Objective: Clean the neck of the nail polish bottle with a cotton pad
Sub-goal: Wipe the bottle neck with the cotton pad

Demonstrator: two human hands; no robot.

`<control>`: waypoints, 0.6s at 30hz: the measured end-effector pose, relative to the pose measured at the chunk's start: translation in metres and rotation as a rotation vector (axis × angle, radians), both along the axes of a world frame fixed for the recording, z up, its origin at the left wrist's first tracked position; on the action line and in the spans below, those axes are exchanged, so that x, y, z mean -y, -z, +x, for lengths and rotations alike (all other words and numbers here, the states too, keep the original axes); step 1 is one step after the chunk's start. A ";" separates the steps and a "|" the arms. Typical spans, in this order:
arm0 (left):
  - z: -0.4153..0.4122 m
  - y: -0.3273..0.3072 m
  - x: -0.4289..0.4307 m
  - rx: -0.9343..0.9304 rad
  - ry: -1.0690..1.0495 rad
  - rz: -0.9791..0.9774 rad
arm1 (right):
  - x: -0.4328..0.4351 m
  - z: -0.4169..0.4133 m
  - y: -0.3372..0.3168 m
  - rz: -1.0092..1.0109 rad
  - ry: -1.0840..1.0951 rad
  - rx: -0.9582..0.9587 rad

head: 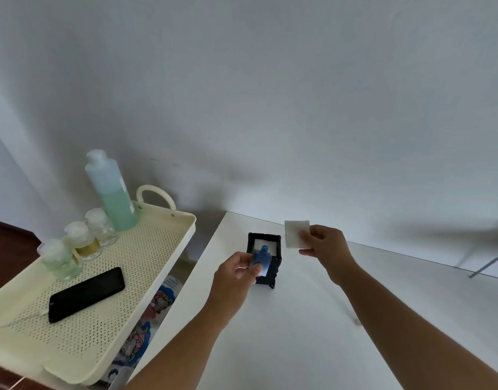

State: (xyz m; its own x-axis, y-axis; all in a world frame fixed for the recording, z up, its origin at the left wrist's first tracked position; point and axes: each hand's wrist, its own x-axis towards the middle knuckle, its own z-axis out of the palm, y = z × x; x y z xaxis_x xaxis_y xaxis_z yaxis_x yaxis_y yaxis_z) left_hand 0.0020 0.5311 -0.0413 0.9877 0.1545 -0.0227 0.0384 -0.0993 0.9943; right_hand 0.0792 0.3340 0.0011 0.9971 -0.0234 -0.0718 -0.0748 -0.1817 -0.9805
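My left hand grips a small blue nail polish bottle with its cap off, the threaded blue neck pointing up and away. It hovers over a black box with a white inside on the white table. My right hand pinches a white square cotton pad by its right edge, held up a short way to the right of the bottle's neck and apart from it.
A cream perforated cart tray stands left of the table. It carries a tall bottle of green liquid, three small glass jars and a black phone on a white cable. The wall lies just behind the table.
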 end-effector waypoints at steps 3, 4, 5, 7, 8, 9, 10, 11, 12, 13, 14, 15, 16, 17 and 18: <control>0.003 -0.007 0.021 0.002 0.065 -0.010 | 0.021 -0.019 -0.009 -0.042 0.008 0.049; 0.004 -0.010 0.029 0.002 0.094 0.001 | 0.029 -0.026 -0.012 -0.054 0.024 0.065; 0.005 -0.013 0.037 0.005 0.125 0.016 | 0.037 -0.034 -0.014 -0.065 0.044 0.079; 0.007 -0.019 0.054 0.017 0.190 0.053 | 0.052 -0.046 -0.018 -0.103 0.068 0.103; 0.007 -0.022 0.065 0.024 0.227 0.081 | 0.060 -0.051 -0.020 -0.121 0.070 0.107; 0.008 -0.026 0.075 0.030 0.260 0.110 | 0.067 -0.056 -0.023 -0.134 0.068 0.109; 0.008 -0.028 0.085 0.037 0.288 0.135 | 0.075 -0.061 -0.025 -0.145 0.064 0.110; 0.007 -0.031 0.095 0.045 0.310 0.157 | 0.083 -0.065 -0.028 -0.156 0.058 0.112; 0.007 -0.033 0.104 0.056 0.327 0.178 | 0.090 -0.069 -0.031 -0.164 0.050 0.113; 0.006 -0.035 0.114 0.069 0.341 0.200 | 0.098 -0.073 -0.034 -0.167 0.046 0.115; 0.005 -0.037 0.123 0.082 0.349 0.221 | 0.106 -0.077 -0.038 -0.165 0.038 0.121; 0.004 -0.039 0.132 0.098 0.351 0.242 | 0.114 -0.081 -0.041 -0.162 0.024 0.124; 0.002 -0.040 0.141 0.114 0.349 0.258 | 0.123 -0.084 -0.044 -0.160 0.005 0.123; 0.000 -0.041 0.148 0.126 0.345 0.270 | 0.130 -0.087 -0.045 -0.155 -0.016 0.113; -0.001 -0.042 0.157 0.136 0.344 0.280 | 0.139 -0.089 -0.047 -0.143 -0.031 0.096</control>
